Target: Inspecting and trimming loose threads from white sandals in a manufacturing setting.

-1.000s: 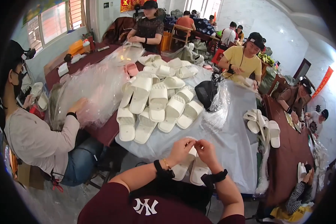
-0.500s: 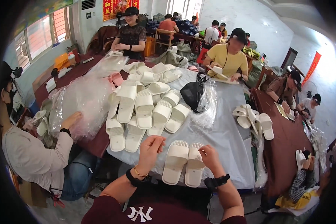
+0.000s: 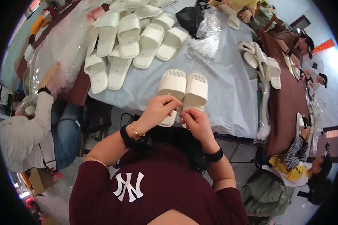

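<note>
A pair of white slide slippers lies side by side at the front of the grey-covered table [image 3: 229, 108]: a left slipper [image 3: 172, 81] and a right slipper [image 3: 196, 90], straps away from me. My left hand [image 3: 159, 109] is over the near end of the left slipper, fingers curled and pinched. Close beside it, my right hand [image 3: 196, 122] is pinched too, at the near end of the right slipper. Whatever the fingertips hold, if anything, is too small to make out. Several more white slippers [image 3: 129, 37] are heaped beyond, to the left.
Clear plastic bags [image 3: 60, 45] cover the left table, where a co-worker's hand [image 3: 50, 80] rests. A black bag [image 3: 189, 18] and a bundle of clear strips [image 3: 206, 39] lie at the back. More slippers [image 3: 274, 71] sit at the right edge, by a brown table [image 3: 289, 108].
The view has tilted down, so the table sits higher in the picture. My hands have come together from either side of the pair to its near ends.
</note>
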### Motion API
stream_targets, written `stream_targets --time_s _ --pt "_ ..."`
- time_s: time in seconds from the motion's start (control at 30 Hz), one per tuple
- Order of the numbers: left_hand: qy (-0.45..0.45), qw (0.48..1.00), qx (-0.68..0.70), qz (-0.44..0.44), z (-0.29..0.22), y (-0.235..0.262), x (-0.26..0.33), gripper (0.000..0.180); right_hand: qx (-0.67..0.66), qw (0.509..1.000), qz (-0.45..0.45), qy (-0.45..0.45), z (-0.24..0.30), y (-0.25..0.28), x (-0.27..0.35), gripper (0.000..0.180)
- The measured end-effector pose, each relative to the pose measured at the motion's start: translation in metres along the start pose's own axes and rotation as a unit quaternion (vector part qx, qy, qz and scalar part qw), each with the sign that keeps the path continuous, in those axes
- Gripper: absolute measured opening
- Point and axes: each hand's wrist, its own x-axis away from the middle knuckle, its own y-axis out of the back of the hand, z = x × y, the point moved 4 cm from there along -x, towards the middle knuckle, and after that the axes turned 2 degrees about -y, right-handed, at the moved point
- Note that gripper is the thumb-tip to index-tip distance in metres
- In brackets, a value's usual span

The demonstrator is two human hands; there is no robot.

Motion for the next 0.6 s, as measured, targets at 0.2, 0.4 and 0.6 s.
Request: stream_targets --time_s 0.2,0.4,0.6 --pt "0.002 0.999 -0.025 -0.044 0.031 0.023 -0.018 0.028 0.048 0.986 -0.107 -0.120 -0.053 0.007 0.023 0.017" --pt "-0.024 0.987 -0.121 -0.104 0.025 0.057 -0.038 0.031 -0.011 0.976 -0.153 -0.154 -0.054 -0.015 0.025 0.022" --pt "-0.128 0.921 -0.366 -0.048 0.013 0.061 -0.102 0.028 -0.011 0.972 -0.196 -0.131 -0.050 -0.020 -0.026 0.027"
